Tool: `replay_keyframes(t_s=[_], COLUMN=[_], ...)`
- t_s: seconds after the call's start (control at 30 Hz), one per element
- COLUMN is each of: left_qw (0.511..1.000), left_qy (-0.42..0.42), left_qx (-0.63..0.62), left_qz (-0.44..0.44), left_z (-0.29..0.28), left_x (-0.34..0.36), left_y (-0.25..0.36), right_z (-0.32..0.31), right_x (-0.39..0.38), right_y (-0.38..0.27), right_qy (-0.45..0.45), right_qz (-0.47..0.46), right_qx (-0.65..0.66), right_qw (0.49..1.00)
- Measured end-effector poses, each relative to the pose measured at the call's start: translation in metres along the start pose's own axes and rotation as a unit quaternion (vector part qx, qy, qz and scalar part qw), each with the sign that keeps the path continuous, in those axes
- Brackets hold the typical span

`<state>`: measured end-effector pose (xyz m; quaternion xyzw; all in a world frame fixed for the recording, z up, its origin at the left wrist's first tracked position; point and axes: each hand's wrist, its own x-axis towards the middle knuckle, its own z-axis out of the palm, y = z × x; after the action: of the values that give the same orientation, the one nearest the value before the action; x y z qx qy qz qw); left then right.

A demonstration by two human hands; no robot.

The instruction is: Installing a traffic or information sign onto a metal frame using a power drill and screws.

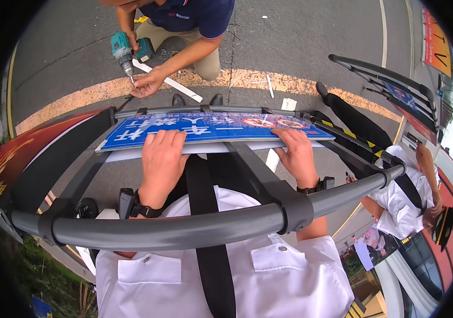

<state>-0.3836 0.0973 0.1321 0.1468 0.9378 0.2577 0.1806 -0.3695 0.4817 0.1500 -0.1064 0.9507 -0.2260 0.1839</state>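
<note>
A blue sign panel with 2 red-ringed symbols lies against the grey tubular frame, in front of the person, with a white sheet showing under its near edge. The left hand and right hand each have a grip on that edge, fingers curled over the face and spread well apart; how hard they press cannot be told. Beyond the frame, a crouching co-worker has 1 hand on a teal drill and the other at its tip, where the small piece is too fine to make out.

Both hands are on the same edge, so the far edge could lift or slide if pushed. An uneven pull might skew the panel, and the white sheet could slip separately. A wandering bit might scratch the blue face or nip the co-worker's fingers, so near the tip
</note>
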Motion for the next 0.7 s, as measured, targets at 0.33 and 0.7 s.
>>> replay_keyframes(t_s=[0.33, 0.7], left_qw=[1.000, 1.000], left_qy=[0.002, -0.010], left_qx=[-0.001, 0.015], left_qz=[0.013, -0.011], left_z=[-0.0006, -0.0084], left_x=[0.0033, 0.0024], left_y=[0.0019, 0.0011], right_z=[-0.0039, 0.0013], right_x=[0.0001, 0.0012], right_y=[0.0007, -0.0004], right_qy=[-0.006, -0.011], right_qz=[0.003, 0.024], right_qx=[0.004, 0.010], right_qw=[1.000, 1.000])
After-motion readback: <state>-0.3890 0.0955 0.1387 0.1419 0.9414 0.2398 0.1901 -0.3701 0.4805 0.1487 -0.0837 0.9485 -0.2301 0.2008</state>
